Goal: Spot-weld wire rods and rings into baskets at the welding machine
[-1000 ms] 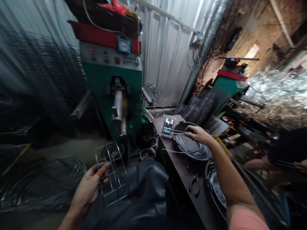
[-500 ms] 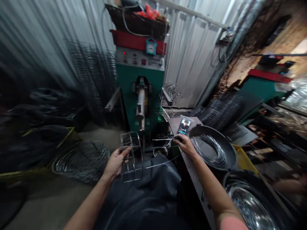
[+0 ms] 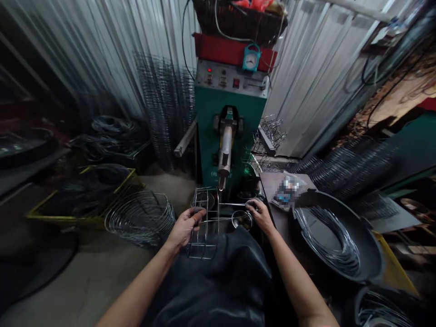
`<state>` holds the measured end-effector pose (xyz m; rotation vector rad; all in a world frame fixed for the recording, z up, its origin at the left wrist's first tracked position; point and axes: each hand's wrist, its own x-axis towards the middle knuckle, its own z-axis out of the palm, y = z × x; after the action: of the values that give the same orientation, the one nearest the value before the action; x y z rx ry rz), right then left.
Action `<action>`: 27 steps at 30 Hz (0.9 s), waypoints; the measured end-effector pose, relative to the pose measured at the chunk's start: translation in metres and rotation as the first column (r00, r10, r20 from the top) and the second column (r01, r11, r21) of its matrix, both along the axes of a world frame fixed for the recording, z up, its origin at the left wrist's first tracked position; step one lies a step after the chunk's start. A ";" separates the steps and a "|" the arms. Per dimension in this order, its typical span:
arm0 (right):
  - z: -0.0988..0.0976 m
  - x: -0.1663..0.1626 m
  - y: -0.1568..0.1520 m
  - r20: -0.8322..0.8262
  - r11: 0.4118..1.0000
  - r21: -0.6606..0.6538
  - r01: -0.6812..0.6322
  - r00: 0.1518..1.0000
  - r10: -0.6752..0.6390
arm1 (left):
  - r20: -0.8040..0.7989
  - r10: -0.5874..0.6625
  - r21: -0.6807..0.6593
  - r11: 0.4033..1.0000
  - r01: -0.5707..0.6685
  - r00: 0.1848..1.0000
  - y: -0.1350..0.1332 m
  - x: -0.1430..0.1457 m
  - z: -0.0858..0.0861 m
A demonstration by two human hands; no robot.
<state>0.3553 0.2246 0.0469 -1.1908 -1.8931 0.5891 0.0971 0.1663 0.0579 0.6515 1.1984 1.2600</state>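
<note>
My left hand (image 3: 186,228) grips a small wire rack (image 3: 205,245), made of thin bars with cross wires, held upright above the dark cloth over my lap (image 3: 218,277). In my right hand (image 3: 260,214) thin straight metal wires (image 3: 234,205) are pinched and point left. Their tips reach the right side of the rack; whether they touch it I cannot tell. Just beyond the rack, the metal arm (image 3: 225,156) of a green machine (image 3: 211,113) juts toward me. A small round bowl (image 3: 242,220) lies below the right hand's wires.
At right, a large black pan (image 3: 374,240) holds wire loops (image 3: 335,245), beside a phone (image 3: 288,190) in a plastic bag on a board. Wire rings (image 3: 141,218) and a yellow crate (image 3: 51,219) stand on the left floor. Stacked wire frames (image 3: 163,104) lean against the metal wall.
The view has turned left, so the machine and pan appear farther right. My right hand has come nearer the rack, bringing the wires up to its right side. My left hand still holds the rack.
</note>
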 end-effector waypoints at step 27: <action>-0.010 0.000 0.051 -0.067 0.998 -0.039 -0.042 0.997 0.039 | 0.080 0.001 -0.046 0.999 0.003 0.997 0.056 0.001 -0.009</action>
<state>0.3551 0.2760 0.0370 -1.1469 -1.8609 0.6836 0.0983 0.2222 0.0494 0.5631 1.1573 1.2432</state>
